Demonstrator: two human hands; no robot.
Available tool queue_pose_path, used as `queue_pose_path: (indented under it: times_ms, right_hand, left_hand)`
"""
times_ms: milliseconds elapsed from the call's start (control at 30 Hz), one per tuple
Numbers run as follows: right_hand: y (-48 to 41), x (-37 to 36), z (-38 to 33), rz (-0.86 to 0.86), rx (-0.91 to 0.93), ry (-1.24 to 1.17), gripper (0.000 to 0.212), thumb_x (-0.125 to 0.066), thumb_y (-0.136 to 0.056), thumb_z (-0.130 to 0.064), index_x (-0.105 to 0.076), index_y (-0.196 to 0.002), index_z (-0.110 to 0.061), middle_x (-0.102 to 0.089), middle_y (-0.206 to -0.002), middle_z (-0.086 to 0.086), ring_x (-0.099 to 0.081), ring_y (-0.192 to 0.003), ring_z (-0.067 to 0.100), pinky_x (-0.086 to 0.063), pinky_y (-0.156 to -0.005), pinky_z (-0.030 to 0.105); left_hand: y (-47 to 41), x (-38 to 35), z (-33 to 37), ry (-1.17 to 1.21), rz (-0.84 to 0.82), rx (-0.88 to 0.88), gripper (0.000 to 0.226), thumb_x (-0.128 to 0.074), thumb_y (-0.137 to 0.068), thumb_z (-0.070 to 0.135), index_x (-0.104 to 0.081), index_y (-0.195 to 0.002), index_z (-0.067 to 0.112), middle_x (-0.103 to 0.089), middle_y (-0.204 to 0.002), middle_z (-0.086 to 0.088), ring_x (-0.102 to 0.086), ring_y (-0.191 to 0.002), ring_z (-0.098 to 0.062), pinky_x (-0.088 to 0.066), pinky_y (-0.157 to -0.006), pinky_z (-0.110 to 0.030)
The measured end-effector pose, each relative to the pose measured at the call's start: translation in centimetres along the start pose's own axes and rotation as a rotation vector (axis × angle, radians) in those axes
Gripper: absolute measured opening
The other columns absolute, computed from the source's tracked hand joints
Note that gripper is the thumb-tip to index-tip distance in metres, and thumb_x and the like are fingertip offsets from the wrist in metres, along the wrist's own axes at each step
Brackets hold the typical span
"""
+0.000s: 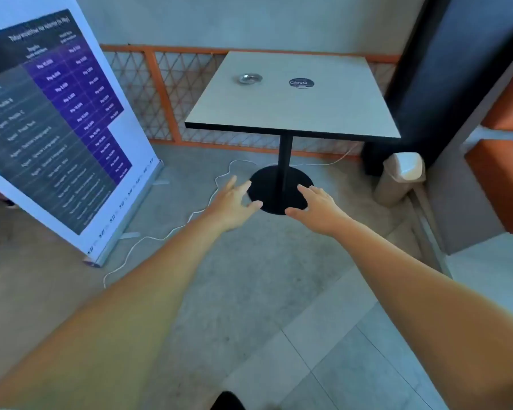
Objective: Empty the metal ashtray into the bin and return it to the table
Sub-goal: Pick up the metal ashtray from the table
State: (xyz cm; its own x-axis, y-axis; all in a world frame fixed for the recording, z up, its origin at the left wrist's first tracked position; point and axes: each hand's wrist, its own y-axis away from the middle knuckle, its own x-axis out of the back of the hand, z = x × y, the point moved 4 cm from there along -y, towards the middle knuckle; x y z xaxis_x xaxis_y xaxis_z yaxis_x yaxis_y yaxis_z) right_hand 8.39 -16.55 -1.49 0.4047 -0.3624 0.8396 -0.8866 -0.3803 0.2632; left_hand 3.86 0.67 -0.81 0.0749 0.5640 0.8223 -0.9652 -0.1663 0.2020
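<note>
A small round metal ashtray [250,78] sits on the far left part of a pale square table [293,113]. A beige bin [400,179] with a swing lid stands on the floor to the right of the table, against a dark pillar. My left hand [234,204] and my right hand [317,207] are stretched out in front of me, well short of the table, over the floor and the table's black round base. Both hands hold nothing, and their fingers are spread.
A round dark sticker [301,83] lies on the table, right of the ashtray. A tall printed banner [57,128] stands at the left. A white cable [172,232] runs across the floor. An orange mesh fence [160,93] lines the wall behind.
</note>
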Motion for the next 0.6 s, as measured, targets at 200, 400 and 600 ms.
queue_pose_path:
  times_ms: [200,400,600]
  right_hand:
    - [-4.7,-0.3,-3.5,0.017,0.020,-0.144,0.074,-0.049,-0.091,-0.041,-0.013,-0.150,-0.016,-0.013,-0.160,0.009,-0.010,-0.147,0.026,-0.018,-0.119,0.045]
    - [-13.1,0.2,-7.7,0.055,0.001,-0.290,0.073,-0.050,-0.091,-0.039,-0.014,-0.150,-0.017,-0.019,-0.159,0.006,-0.020,-0.145,0.025,-0.022,-0.116,0.040]
    - [-22.3,1.5,-12.0,0.085,-0.096,-0.420,0.072,-0.050,-0.091,-0.036,-0.013,-0.150,-0.015,-0.021,-0.158,0.008,-0.021,-0.145,0.024,-0.021,-0.116,0.038]
  left_hand:
    - [-2.8,3.1,-3.5,0.181,0.047,0.086,0.060,-0.047,-0.090,0.043,-0.029,-0.145,0.025,-0.025,-0.157,-0.004,-0.030,-0.141,-0.023,-0.028,-0.112,-0.038]
    - [-10.4,8.1,-7.5,0.260,0.064,0.084,0.058,-0.049,-0.092,0.036,-0.033,-0.144,0.017,-0.035,-0.153,-0.002,-0.034,-0.139,-0.020,-0.029,-0.111,-0.033]
    - [-19.9,14.7,-10.9,0.218,0.020,0.084,0.057,-0.049,-0.092,0.033,-0.033,-0.144,0.016,-0.033,-0.153,-0.005,-0.033,-0.140,-0.021,-0.027,-0.112,-0.032]
